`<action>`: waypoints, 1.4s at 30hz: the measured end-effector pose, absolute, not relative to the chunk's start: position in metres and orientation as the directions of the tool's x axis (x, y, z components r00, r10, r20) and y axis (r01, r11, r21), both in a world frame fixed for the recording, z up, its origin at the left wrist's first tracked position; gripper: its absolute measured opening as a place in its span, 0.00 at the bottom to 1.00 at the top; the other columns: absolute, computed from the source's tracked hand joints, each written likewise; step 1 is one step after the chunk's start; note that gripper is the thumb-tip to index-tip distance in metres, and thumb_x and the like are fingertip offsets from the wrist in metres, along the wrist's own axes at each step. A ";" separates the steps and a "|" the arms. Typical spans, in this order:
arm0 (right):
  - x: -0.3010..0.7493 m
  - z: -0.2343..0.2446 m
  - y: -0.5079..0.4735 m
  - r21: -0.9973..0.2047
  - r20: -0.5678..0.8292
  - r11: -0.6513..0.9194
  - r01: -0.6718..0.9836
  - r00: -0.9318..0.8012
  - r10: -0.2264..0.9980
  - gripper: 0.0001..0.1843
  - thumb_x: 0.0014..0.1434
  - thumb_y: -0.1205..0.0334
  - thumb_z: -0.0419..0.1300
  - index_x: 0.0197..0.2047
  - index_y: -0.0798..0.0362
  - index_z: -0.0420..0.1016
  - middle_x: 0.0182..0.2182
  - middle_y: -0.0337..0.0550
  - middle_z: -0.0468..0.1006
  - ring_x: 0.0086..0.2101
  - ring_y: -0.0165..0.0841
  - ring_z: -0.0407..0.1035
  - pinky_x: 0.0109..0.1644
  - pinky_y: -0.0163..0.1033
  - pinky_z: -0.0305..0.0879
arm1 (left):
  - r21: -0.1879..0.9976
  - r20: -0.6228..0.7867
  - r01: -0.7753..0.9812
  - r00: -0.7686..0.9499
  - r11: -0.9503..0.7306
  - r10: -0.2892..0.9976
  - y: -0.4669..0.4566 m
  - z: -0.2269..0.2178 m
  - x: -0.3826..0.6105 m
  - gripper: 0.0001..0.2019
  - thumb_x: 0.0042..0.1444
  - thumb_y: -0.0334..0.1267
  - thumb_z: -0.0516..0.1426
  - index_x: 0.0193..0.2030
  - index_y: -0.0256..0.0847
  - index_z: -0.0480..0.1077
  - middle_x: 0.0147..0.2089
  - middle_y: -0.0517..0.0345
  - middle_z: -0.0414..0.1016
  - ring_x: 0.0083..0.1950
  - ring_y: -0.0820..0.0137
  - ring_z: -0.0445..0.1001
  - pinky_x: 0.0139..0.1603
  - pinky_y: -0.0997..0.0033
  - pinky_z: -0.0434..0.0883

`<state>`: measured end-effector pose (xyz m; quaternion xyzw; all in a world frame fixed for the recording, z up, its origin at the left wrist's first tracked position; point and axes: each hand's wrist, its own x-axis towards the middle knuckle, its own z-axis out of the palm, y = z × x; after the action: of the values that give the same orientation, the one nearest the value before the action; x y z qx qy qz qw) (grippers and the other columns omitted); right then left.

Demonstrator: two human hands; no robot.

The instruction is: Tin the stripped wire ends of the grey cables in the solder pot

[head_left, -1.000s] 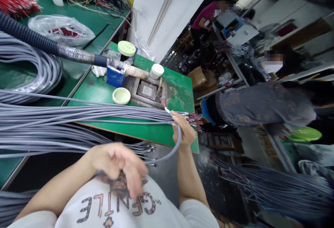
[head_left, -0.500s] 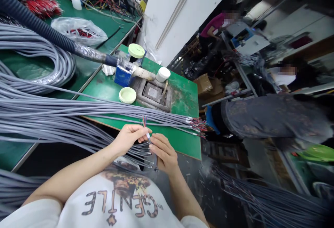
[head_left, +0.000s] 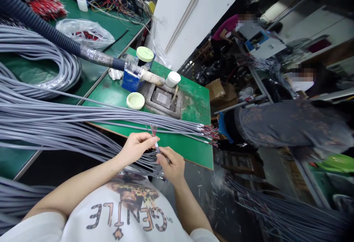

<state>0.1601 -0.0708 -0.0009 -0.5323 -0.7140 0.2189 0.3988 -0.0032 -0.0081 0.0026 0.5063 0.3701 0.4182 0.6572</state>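
Note:
A grey cable (head_left: pixel 158 149) is held upright in front of my shirt, with thin coloured wires (head_left: pixel 153 130) fanning out of its top end and a white band just below them. My left hand (head_left: pixel 139 145) pinches it near the white band, at the base of the wires. Lower down, the thumb and fingers of my right hand (head_left: pixel 173 163) close on the grey sheath. A bundle of grey cables (head_left: pixel 132 116) lies across the green table just beyond my hands, its stripped wire ends (head_left: pixel 210 132) to the right. More cable ends hang below my hands.
Past the bundle is a square solder pot (head_left: pixel 163 100) with a pale hose nozzle (head_left: pixel 152 76) over it. Around it stand a light green dish (head_left: pixel 135 101), a white jar (head_left: pixel 173 79) and a blue box (head_left: pixel 130 79). Coiled cable (head_left: pixel 63 76) lies left. Co-workers are at right.
My right hand has shifted slightly and its fingers have curled into a pinch on the cable. The coloured wires now appear more spread. My left hand stays nearly in place.

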 end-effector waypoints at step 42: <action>0.193 0.014 -0.062 -0.982 0.106 0.046 0.185 0.334 0.937 0.13 0.61 0.52 0.55 0.36 0.53 0.75 0.15 0.33 0.71 0.15 0.26 0.64 0.21 0.31 0.62 | 0.882 0.095 0.226 0.775 -0.414 0.625 -0.004 -0.005 0.006 0.09 0.59 0.40 0.55 0.35 0.39 0.74 0.30 0.58 0.73 0.32 0.72 0.69 0.35 0.73 0.65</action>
<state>0.1930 -0.0615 0.0144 -0.6013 -0.4663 0.3401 0.5526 0.0057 -0.0043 -0.0051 0.8139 0.2613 0.2104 0.4743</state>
